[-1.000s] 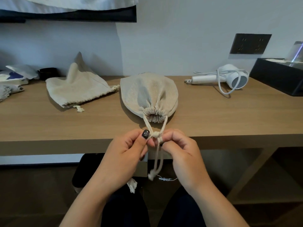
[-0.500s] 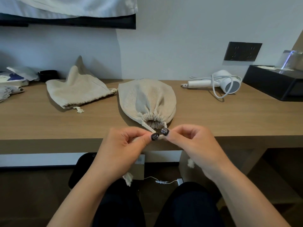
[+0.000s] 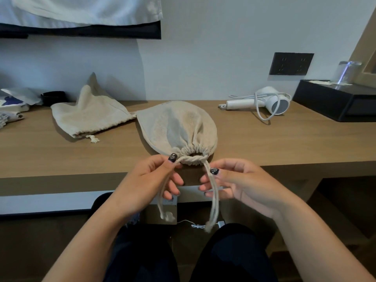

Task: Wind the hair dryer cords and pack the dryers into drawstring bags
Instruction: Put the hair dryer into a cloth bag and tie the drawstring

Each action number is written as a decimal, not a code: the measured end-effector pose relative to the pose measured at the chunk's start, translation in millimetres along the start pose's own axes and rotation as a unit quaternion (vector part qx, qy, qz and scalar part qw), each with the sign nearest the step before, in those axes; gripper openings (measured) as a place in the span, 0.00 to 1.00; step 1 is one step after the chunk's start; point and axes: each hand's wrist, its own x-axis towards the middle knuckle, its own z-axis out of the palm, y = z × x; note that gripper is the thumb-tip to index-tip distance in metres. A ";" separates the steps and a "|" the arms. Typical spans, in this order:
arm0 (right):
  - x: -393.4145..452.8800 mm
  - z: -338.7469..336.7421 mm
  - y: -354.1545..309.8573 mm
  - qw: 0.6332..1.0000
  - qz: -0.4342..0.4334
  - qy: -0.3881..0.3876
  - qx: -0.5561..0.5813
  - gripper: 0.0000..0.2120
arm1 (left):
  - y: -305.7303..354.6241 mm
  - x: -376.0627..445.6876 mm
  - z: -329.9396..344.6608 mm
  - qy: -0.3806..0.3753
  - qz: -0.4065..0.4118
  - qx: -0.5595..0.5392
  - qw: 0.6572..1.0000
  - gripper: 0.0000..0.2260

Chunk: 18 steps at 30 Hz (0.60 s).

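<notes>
A filled beige drawstring bag (image 3: 179, 127) lies on the wooden desk (image 3: 264, 143), its gathered mouth toward me at the front edge. My left hand (image 3: 150, 180) pinches the left drawstring (image 3: 162, 200) between thumb and forefinger. My right hand (image 3: 234, 184) pinches the right drawstring (image 3: 213, 202). The two cords cross just below the bag's mouth and their ends hang down past the desk edge. A second beige bag (image 3: 91, 117) lies flat and slack at the back left. A white hair dryer (image 3: 264, 102) with its cord looped around it lies at the back right.
A black box (image 3: 333, 102) with a glass (image 3: 345, 73) on top stands at the far right. A black wall socket plate (image 3: 291, 64) is above the dryer. Folded cloths and a small black item (image 3: 53, 97) sit at the far left. My knees are under the desk.
My hands have drawn apart from a close pinch at the knot, each pulling one cord out to its side, and the cord ends now swing below the desk edge.
</notes>
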 end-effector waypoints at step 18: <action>13.6 -5.3 10.2 0.913 -0.167 0.183 -0.323 0.10 | -22.9 3.2 -15.9 0.132 0.090 0.177 0.971 0.15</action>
